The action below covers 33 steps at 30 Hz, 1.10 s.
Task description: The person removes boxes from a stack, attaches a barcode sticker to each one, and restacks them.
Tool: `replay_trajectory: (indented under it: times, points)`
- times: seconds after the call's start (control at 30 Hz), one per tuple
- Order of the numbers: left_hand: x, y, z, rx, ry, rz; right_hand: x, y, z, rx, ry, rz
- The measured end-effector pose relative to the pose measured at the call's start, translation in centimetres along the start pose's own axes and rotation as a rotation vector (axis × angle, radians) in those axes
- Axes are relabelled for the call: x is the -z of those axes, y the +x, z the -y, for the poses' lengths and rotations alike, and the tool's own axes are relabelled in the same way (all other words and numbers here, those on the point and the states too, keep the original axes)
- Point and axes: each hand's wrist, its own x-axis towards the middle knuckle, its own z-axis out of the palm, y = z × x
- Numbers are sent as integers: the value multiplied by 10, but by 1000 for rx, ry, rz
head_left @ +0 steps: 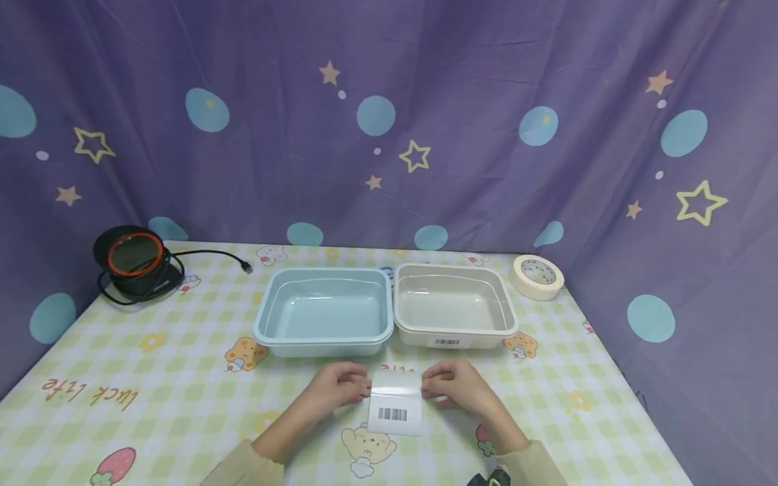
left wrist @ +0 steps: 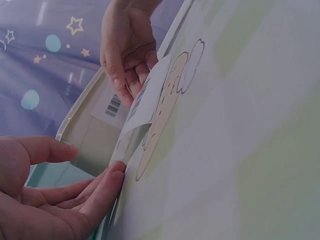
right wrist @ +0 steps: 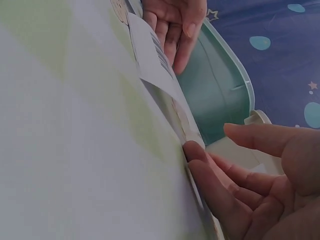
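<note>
A white label sheet (head_left: 395, 424) with a printed barcode lies on the tablecloth in front of two plastic bins. In the wrist views its barcode part bends up a little from the cloth, above a glossy strip. My left hand (head_left: 333, 390) is at the sheet's left edge, fingertips touching it and the thumb held apart from the fingers. On the opposite edge, the fingertips of my right hand (head_left: 460, 386) touch the sheet, its thumb likewise spread away. Neither hand pinches the paper.
Behind the hands stand a light blue bin (head_left: 325, 342) and, beside it, a beige bin (head_left: 486, 337) with a barcode label (head_left: 448, 343) on its front. A tape roll (head_left: 536, 287) lies back right. A black round device (head_left: 130, 270) with a cable (head_left: 213, 252) sits back left.
</note>
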Motion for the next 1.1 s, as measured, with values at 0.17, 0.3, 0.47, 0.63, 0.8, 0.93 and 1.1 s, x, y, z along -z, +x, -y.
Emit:
replay_trajectory:
  times: [0.17, 0.3, 0.47, 0.63, 0.8, 0.93, 1.1]
  points:
    - [-1, 1, 2, -1, -18, 18, -4, 1, 0, 10, 42, -10]
    - [-2, 2, 4, -7, -29, 22, -7, 2, -1, 26, 76, -14]
    - [-4, 4, 4, 1, -52, 26, -9, 2, 0, 48, 110, -32]
    - [-5, 3, 4, 3, -92, -6, -9, 1, 2, 90, 121, -57]
    - [-6, 3, 4, 18, -164, 3, -7, 1, 3, 125, 113, -75]
    - [-7, 3, 4, 28, -177, 31, -6, 1, 4, 138, 131, -80]
    - [-8, 2, 4, 18, -172, 43, -6, 1, 5, 147, 151, -94]
